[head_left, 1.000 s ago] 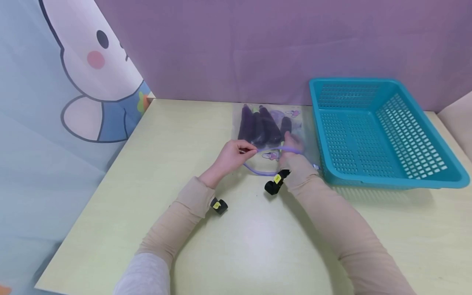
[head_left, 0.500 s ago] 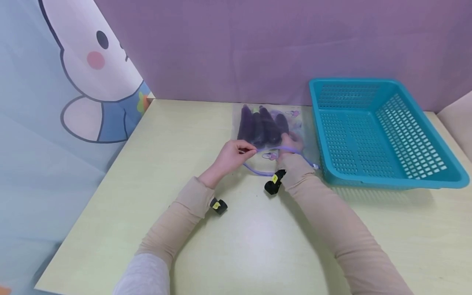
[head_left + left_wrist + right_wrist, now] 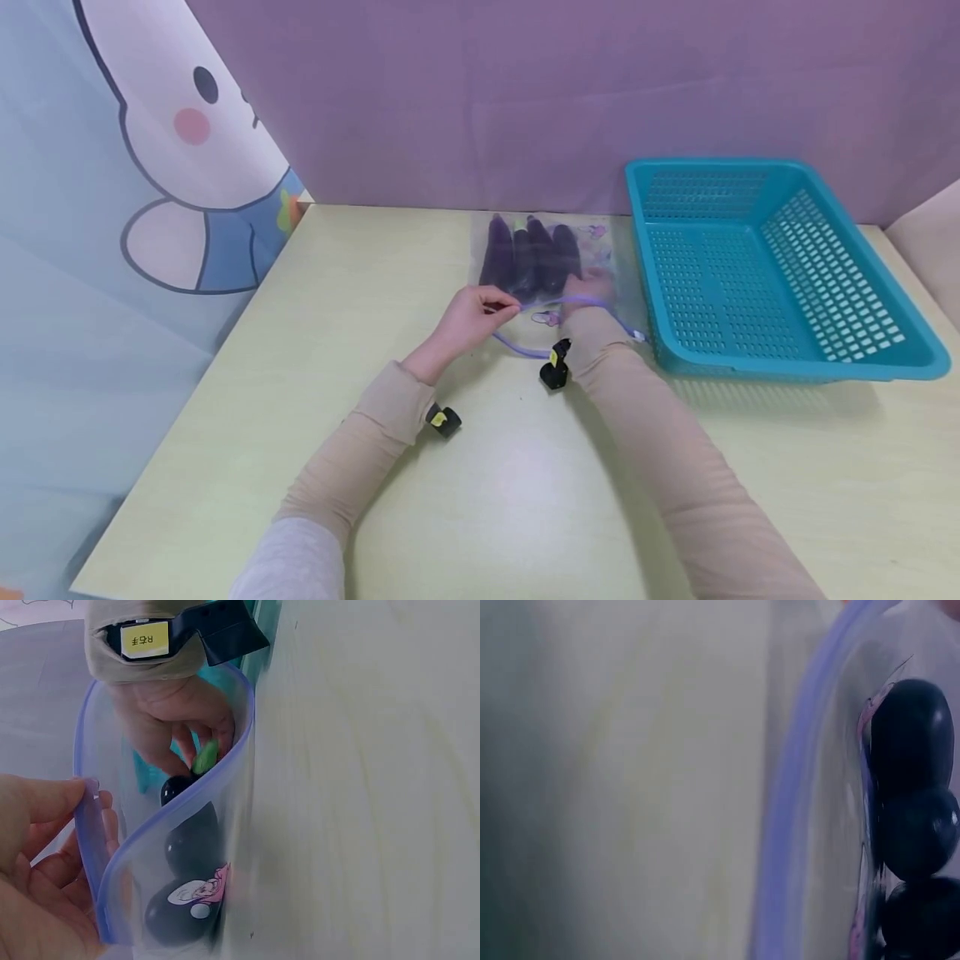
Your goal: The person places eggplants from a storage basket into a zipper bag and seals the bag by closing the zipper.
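Note:
A clear zip bag with a purple rim and printed figures lies at the back of the table, its mouth held apart. Several dark eggplants lie side by side inside it. My left hand pinches the left side of the rim between thumb and fingers. Reaching through the mouth, my right hand is inside the bag and grips the stem end of the rightmost eggplant. That green stem shows between its fingers in the left wrist view. The right wrist view catches rounded eggplant ends behind the film.
Right of the bag stands a turquoise plastic basket with perforated walls, close to my right hand. A purple cloth backs the pale table. A blue printed curtain hangs at the left.
My right hand has shifted left inside the bag, bringing the rightmost eggplant up against the others and straighter. My left hand has kept its place on the rim.

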A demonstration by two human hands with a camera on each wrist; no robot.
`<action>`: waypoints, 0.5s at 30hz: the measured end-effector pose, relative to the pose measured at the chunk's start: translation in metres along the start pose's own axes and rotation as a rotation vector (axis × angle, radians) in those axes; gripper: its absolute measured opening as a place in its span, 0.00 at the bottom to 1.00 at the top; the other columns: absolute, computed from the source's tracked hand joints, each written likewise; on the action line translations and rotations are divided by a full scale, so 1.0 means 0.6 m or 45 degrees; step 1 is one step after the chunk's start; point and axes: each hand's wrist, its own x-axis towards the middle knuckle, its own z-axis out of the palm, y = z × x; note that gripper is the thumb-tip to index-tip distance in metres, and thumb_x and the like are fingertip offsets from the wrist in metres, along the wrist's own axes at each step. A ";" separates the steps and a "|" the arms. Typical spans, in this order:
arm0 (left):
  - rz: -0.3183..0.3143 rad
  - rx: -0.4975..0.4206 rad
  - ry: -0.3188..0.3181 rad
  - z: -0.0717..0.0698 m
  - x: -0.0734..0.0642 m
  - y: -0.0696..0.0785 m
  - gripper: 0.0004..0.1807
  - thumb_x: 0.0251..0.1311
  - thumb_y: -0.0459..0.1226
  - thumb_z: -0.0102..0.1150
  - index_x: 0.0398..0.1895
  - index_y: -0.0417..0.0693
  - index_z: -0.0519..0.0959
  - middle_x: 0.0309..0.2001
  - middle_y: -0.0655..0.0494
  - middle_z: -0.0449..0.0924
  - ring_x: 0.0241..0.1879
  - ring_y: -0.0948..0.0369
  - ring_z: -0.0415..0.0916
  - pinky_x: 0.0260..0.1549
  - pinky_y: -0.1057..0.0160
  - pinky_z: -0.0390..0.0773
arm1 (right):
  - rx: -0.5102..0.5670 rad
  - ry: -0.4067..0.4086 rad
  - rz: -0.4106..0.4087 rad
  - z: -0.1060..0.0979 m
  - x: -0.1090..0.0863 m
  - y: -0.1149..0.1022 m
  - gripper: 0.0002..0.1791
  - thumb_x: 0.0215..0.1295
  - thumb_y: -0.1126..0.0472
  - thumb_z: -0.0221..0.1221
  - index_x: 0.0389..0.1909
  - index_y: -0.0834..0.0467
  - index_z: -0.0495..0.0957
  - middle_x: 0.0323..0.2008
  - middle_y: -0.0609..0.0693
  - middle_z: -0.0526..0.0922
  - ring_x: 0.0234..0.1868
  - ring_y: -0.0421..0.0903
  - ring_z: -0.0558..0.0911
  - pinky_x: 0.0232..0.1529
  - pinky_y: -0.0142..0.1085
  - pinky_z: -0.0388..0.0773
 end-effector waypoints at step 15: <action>-0.013 0.021 -0.026 -0.004 -0.002 -0.003 0.09 0.61 0.32 0.59 0.40 0.37 0.83 0.40 0.44 0.84 0.40 0.54 0.80 0.43 0.65 0.80 | -0.805 -0.258 -0.170 -0.016 -0.019 -0.017 0.29 0.62 0.65 0.39 0.66 0.70 0.60 0.64 0.67 0.66 0.67 0.60 0.65 0.68 0.45 0.61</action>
